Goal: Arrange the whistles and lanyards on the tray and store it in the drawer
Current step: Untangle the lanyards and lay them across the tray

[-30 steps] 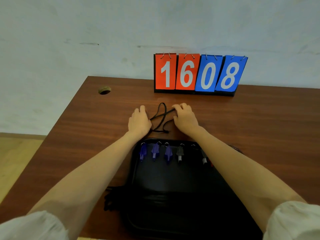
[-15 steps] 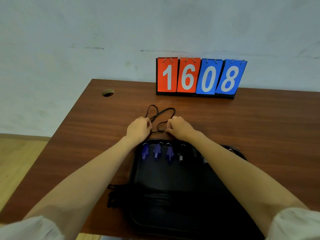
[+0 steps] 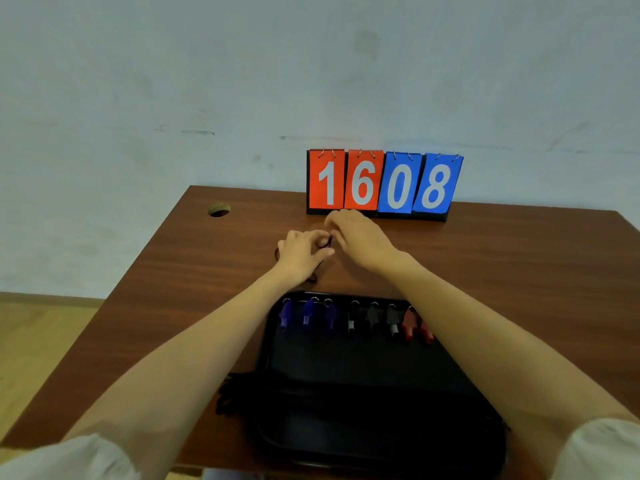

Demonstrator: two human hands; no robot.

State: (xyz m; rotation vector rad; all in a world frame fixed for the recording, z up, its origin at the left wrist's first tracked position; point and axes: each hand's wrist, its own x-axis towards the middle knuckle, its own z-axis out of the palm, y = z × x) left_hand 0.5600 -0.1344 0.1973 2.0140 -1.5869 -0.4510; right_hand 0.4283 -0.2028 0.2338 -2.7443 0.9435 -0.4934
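Far left there's a strip of wooden floor [image 3: 34, 341], then the brown table [image 3: 173, 271] with a round cable hole [image 3: 219, 210] near its back left corner. Closer to the camera, a tangled bunch of black cords [image 3: 230, 393] lies on the table, touching the left edge of the tray.

The left hand [image 3: 301, 252] is out past the tray's far edge with its fingers curled in, gripping a black lanyard [image 3: 313, 277]. Most of the cord is bundled up inside or under the hand; only a loop sticks out on its left and a bit hangs down by the wrist. Right next to it, the right hand [image 3: 360, 237] has its fingers bent down and pinches a short black piece of the same lanyard, up against the left fingertips. It's a bit blurry there but that's how it reads.

Behind the hands, a flip scoreboard [image 3: 384, 183] stands against the wall; red 1 and 6, blue 0 and 8.

The black tray [image 3: 363, 362] sits at the near edge of the table between the forearms. Whistles are lined up along its far side with their rings pointing away: three blue whistles [image 3: 308, 313], then three black whistles [image 3: 372, 315], then red whistles [image 3: 410, 323] at the right end, with the right forearm just beside them. White sleeves [image 3: 606, 448] show in both bottom corners.
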